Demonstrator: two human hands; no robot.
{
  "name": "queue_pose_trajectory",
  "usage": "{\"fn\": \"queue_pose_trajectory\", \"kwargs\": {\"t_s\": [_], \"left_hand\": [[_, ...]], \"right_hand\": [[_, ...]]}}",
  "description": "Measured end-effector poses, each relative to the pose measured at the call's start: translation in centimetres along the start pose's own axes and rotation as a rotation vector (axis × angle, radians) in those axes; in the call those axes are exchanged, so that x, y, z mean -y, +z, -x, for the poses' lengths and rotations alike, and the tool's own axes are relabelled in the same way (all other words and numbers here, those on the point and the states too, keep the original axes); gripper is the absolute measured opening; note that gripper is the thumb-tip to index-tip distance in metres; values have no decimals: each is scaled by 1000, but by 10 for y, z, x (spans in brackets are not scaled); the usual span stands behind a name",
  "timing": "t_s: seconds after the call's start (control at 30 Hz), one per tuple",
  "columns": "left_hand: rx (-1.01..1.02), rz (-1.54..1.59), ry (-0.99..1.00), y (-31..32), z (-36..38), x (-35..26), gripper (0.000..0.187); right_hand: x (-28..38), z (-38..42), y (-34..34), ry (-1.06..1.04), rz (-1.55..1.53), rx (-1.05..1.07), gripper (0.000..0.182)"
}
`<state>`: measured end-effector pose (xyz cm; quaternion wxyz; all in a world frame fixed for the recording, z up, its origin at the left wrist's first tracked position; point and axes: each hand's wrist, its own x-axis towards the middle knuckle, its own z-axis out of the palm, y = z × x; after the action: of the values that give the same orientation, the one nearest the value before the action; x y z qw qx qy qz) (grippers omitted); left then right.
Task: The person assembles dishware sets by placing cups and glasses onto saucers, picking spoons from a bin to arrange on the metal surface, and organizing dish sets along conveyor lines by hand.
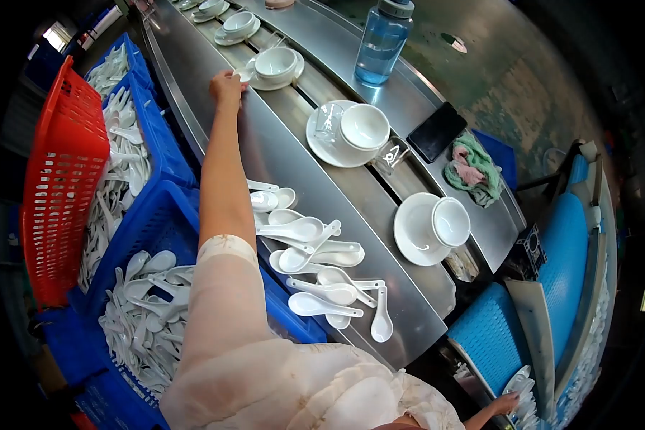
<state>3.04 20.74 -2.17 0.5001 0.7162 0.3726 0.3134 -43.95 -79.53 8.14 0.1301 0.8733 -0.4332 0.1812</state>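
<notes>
My left hand (228,87) reaches far along the metal line, its fingers closed on a white spoon (244,72) beside a white bowl (275,63) on a saucer. Below my left forearm, a loose pile of white spoons (311,236) lies on the steel ledge. At the lower right, my right hand (507,403) is closed at some clear-wrapped white pieces (521,385) beside the blue belt; its grip is small and partly hidden. Nearer sets include a bowl (365,127) with a clear glass (329,120) on one plate, and a cup (451,222) on another plate (410,236).
Blue crates (172,197) full of white spoons stand left, with a red basket (64,172) over one. A blue bottle (384,43), a phone (437,132) and a cloth (473,170) rest on the far ledge. A blue conveyor belt (491,326) curves at right.
</notes>
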Motion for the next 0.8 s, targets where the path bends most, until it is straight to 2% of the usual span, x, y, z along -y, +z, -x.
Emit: {"fn": "queue_pose_trajectory", "kwargs": {"t_s": [0.07, 0.1, 0.2, 0.3, 0.4, 0.43, 0.5, 0.53, 0.57, 0.6, 0.63, 0.67, 0.7, 0.73, 0.8], "left_hand": [[84, -74, 57, 1, -7, -2, 23], [101, -172, 8, 2, -12, -2, 29], [106, -498, 341, 4, -33, 18, 29], [36, -472, 772, 6, -36, 21, 35], [253, -811, 757, -29, -33, 7, 30], [859, -819, 323, -51, -17, -37, 26], [1104, -988, 218, -77, 25, -70, 24], [1207, -933, 53, -90, 59, -93, 26], [1357, -890, 256, -102, 75, -82, 27], [1437, -882, 326, -111, 97, -78, 29], [1400, -944, 458, -122, 119, -74, 32], [1228, -1045, 412, -125, 142, -83, 30], [1205, -928, 414, -127, 143, -80, 27], [1179, -809, 408, -133, 145, -71, 24], [1201, -695, 207, -133, 132, -69, 15]], "right_hand": [[11, 4, 26, 304, -147, 39, 45], [-20, 0, 53, 142, -224, -19, 51], [-14, -7, 58, 186, -115, 167, 53], [-5, -20, 57, 252, -79, 185, 50], [8, -11, 41, 404, -105, 31, 47], [18, 1, 27, 448, -150, -96, 46], [41, 47, -1, 338, -320, -251, 44], [52, 82, -11, 113, -428, -194, 34], [61, 125, -8, -156, -546, -150, 28], [70, 172, -4, -154, -677, 133, 21], [82, 222, 0, -139, -806, 415, 17], [106, 259, 6, -69, -853, 701, 17], [134, 292, 13, -34, -869, 946, 16], [167, 319, 25, -20, -901, 1139, 17], [245, 356, 49, -9, -995, 1386, 17]]}}
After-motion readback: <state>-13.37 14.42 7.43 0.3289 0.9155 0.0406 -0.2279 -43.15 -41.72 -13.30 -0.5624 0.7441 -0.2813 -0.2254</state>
